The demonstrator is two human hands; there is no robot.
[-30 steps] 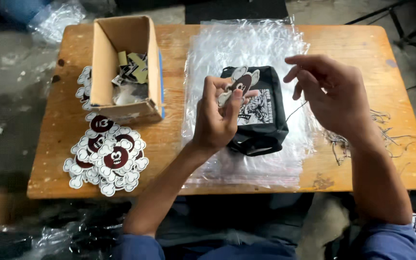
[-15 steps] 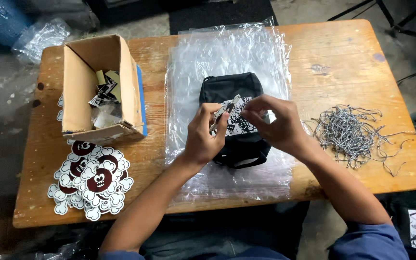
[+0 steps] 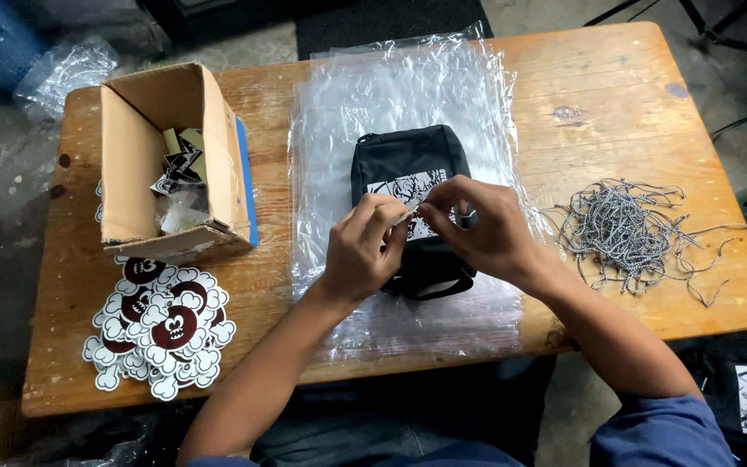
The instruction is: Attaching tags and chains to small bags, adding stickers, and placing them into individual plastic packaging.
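A: At the middle of the tabletop (image 3: 616, 78), both hands are down on the black pouch (image 3: 408, 164) now. A second ago the right hand (image 3: 486, 229) was lifted off to the side with fingers spread; it has come in.

B: And the left hand (image 3: 365, 246)?

A: It was holding the black-and-white card (image 3: 408, 195) up by itself; now the two hands meet fingertip to fingertip over it, each pinching narrowly. The left has the card's edge between thumb and forefinger. What exactly the right pinches (something small and pale at the card's corner) I cannot tell.

B: So where does the pouch lie?

A: Flat on the stack of clear plastic bags (image 3: 391, 95), which runs from the far edge to the near edge. The card rests on the pouch's front face.

B: Meaning?

A: I'd judge the handling has gone from one-handed carrying to fine two-handed work at the card.

B: The rest?

A: Open cardboard box (image 3: 131, 156) near the far left corner, heap of round stickers (image 3: 162, 324) by the near left corner, tangle of grey strings (image 3: 624, 233) toward the right edge, untouched.
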